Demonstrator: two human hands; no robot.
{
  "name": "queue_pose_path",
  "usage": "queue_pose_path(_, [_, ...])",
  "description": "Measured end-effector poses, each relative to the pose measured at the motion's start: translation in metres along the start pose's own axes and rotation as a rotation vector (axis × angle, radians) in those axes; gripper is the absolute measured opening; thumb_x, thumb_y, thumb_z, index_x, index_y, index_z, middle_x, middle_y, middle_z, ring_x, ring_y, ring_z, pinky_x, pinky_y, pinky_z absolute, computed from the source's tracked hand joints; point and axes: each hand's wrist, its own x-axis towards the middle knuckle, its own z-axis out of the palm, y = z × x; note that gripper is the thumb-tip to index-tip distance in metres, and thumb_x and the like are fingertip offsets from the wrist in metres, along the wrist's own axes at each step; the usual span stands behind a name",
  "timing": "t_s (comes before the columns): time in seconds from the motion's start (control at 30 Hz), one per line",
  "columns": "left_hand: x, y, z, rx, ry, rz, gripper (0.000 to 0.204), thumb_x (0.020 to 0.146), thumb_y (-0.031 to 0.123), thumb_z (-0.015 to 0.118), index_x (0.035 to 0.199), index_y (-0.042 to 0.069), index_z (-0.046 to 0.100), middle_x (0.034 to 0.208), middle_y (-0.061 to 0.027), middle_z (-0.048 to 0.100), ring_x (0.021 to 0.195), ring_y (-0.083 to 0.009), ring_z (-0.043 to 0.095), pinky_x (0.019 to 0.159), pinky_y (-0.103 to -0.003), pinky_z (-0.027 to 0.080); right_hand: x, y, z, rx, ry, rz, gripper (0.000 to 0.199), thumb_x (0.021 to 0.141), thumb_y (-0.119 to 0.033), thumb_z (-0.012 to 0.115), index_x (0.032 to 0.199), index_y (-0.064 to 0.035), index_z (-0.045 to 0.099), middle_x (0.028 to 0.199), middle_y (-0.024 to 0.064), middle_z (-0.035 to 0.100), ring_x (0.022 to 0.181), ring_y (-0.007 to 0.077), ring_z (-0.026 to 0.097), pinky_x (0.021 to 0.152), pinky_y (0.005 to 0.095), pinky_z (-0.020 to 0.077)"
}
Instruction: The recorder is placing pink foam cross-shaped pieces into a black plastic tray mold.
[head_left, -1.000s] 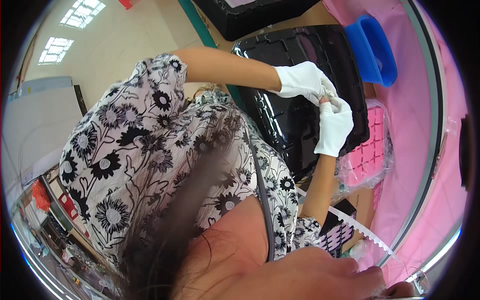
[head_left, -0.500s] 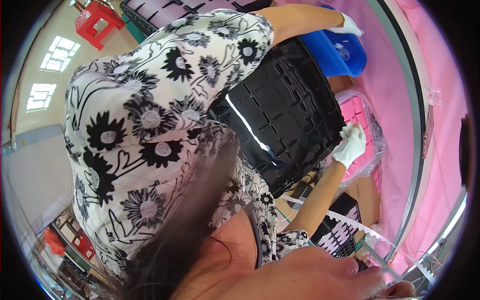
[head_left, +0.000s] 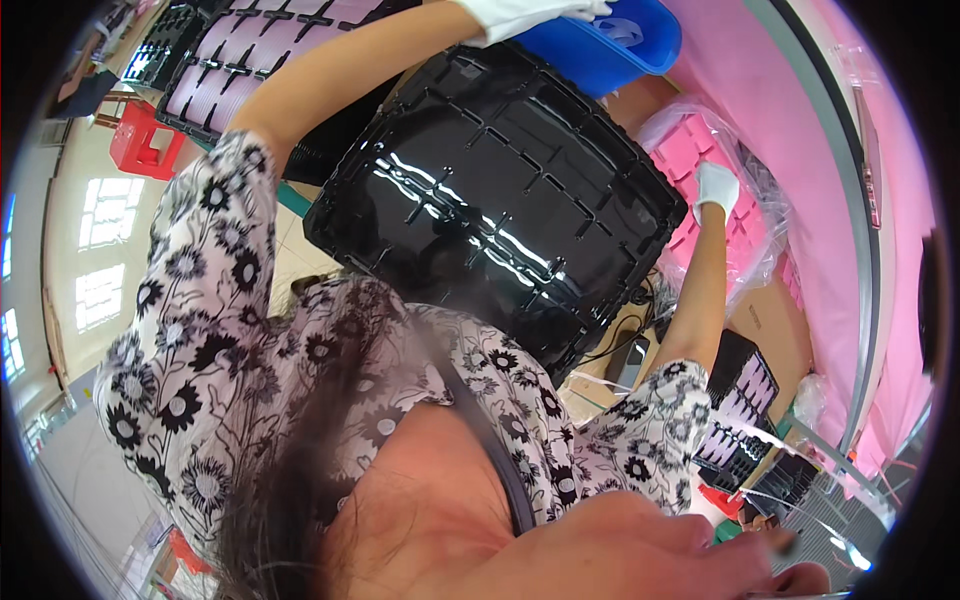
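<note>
My left hand (head_left: 530, 12), in a white glove, is at the top edge of the view beside a blue plastic bin (head_left: 655, 45). Its fingers reach out over the bin's near rim, and nothing shows in them. A whitish loop-shaped piece (head_left: 622, 32) lies inside the bin. My right hand (head_left: 717, 187), also gloved in white, is over a pink slotted tray (head_left: 690, 150) that sits in clear plastic wrap. The fingers of that hand are hidden beneath it. Between both arms lies a large glossy black plastic tray (head_left: 470, 200) with rows of slots.
Black trays holding lilac strips (head_left: 260, 50) stand at the upper left, near a red stool (head_left: 145, 140). Another black tray with pale strips (head_left: 735, 400) is at the lower right by a cardboard box (head_left: 775, 320). Pink sheeting (head_left: 790, 200) hangs along the right.
My right hand has moved up from the black tray's edge onto the pink tray. My left hand now sits over the blue bin's near side. The whole view has shifted and turned.
</note>
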Motion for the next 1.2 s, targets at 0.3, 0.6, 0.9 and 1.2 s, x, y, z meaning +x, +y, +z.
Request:
queue_pose_path(0.3, [-0.049,0.026,0.018,0.006,-0.076,-0.127,0.034,0.092,0.019,0.052,0.120,0.000,0.052,0.114,-0.0060,0.058,0.100,-0.0159,0.057,0.087,-0.028,0.044,0.027,0.001,0.044,0.528,-0.219,0.563,0.018,0.071,-0.011,0.057,0.081,0.0010,0.066,0.070,0.0185,0.063,0.058,0.0247,0.063,0.049,0.0364,0.0470])
queue_pose_path(0.6, [-0.049,0.004,0.025,-0.094,-0.171,-0.035,0.032,0.089,0.013,0.049,0.118,0.003,0.056,0.114,-0.0119,0.060,0.101,-0.0186,0.059,0.089,-0.028,0.045,0.020,-0.018,0.018,0.628,-0.188,0.286,0.013,0.075,-0.007,0.054,0.069,0.0024,0.061,0.062,0.0115,0.059,0.053,0.0181,0.059,0.047,0.0284,0.0444])
queue_pose_path(0.9, [0.020,0.068,0.138,0.290,-0.441,-0.002,0.064,0.081,0.052,0.057,0.124,0.005,0.051,0.121,-0.0116,0.055,0.106,-0.0195,0.053,0.095,-0.028,0.038,-0.016,0.042,-0.191,1.553,0.196,0.310,0.013,0.081,-0.013,0.055,0.072,-0.0054,0.050,0.063,0.0016,0.047,0.053,0.0124,0.044,0.048,0.0262,0.0344])
queue_pose_path(1.2, [0.024,0.092,0.114,-0.045,-0.202,-0.253,0.062,0.082,0.053,0.056,0.129,0.012,0.050,0.100,-0.0075,0.059,0.051,-0.0104,0.051,0.069,-0.030,0.047,-0.065,-0.160,-0.211,0.486,0.242,-0.186,0.025,0.080,-0.020,0.056,0.092,0.0002,0.065,0.082,0.0138,0.064,0.069,0.0215,0.061,0.066,0.0317,0.0471])
